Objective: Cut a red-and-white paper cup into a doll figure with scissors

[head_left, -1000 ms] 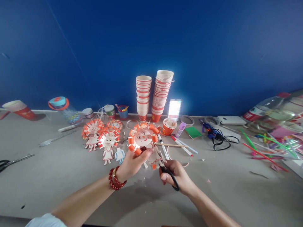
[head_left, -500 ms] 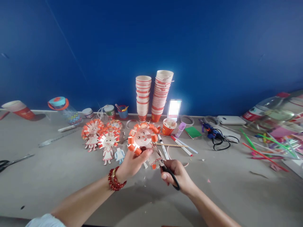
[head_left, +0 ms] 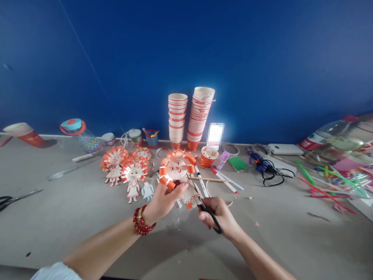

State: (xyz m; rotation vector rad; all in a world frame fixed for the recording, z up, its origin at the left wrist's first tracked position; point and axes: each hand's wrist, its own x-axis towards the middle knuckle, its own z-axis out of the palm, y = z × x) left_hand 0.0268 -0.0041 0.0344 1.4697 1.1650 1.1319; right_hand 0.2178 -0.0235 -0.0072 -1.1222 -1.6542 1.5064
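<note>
My left hand [head_left: 163, 202], with a red bead bracelet on its wrist, holds a paper-cup doll [head_left: 176, 171] by its lower edge; the doll has a round drawn face ringed with curled orange strips. My right hand [head_left: 219, 217] grips black-handled scissors [head_left: 204, 204], whose blades reach up to the doll's paper body just below the face. Both hands hover above the grey table [head_left: 87, 221], a little in front of its middle.
Several finished dolls [head_left: 128, 169] lie left of my hands. Two stacks of paper cups [head_left: 188, 116] stand by the blue wall, with pens [head_left: 201, 181], a glue stick [head_left: 223, 159], a glue gun [head_left: 262, 165] and straws [head_left: 326, 182] to the right. Another pair of scissors [head_left: 14, 200] lies far left.
The doll in my left hand has tilted and shifted slightly; the scissors in my right hand stay at its lower part with small movement.
</note>
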